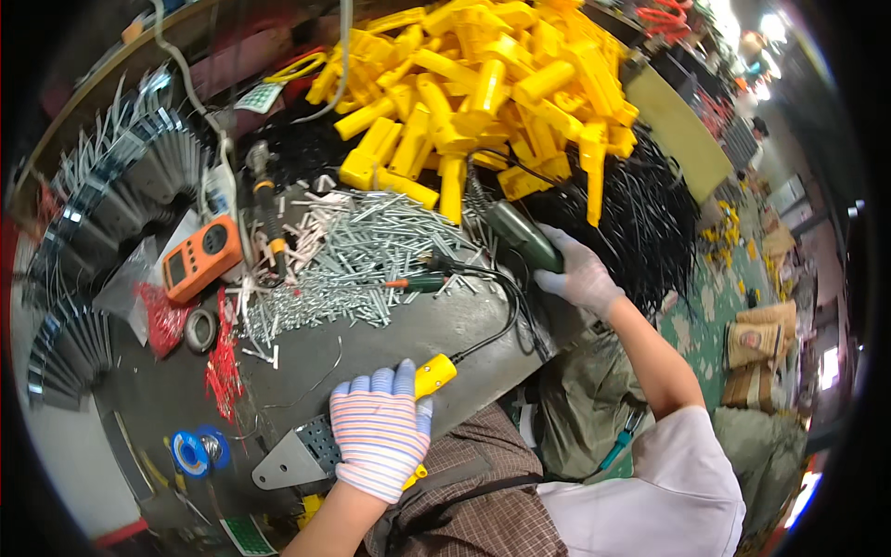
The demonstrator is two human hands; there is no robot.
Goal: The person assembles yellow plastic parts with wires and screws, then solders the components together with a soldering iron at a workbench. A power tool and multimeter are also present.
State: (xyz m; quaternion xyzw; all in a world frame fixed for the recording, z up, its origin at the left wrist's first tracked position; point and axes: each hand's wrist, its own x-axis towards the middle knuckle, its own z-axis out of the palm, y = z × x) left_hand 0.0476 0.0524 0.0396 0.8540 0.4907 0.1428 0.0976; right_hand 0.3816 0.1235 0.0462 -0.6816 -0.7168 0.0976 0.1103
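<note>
My left hand point(379, 429), in a striped glove, is closed over a yellow plastic handle point(434, 375) near the bench's front edge. A black cable runs out of the handle's upper end. Beside that hand's wrist side lies a grey metal bracket point(295, 459) with holes; whether it joins the handle is hidden by the hand. My right hand point(580, 274), also gloved, is wrapped round a dark green electric screwdriver point(522, 236) at the right of the bench. Its tip end lies among the yellow parts and a coiled cord.
Yellow plastic handles point(492, 84) are heaped at the back, beside black cables point(650, 213). Loose screws and metal pins point(371, 232) cover mid-bench. To the left are an orange multimeter point(200, 259), a solder spool point(191, 453), a tape roll point(200, 330) and stacked grey brackets point(130, 176).
</note>
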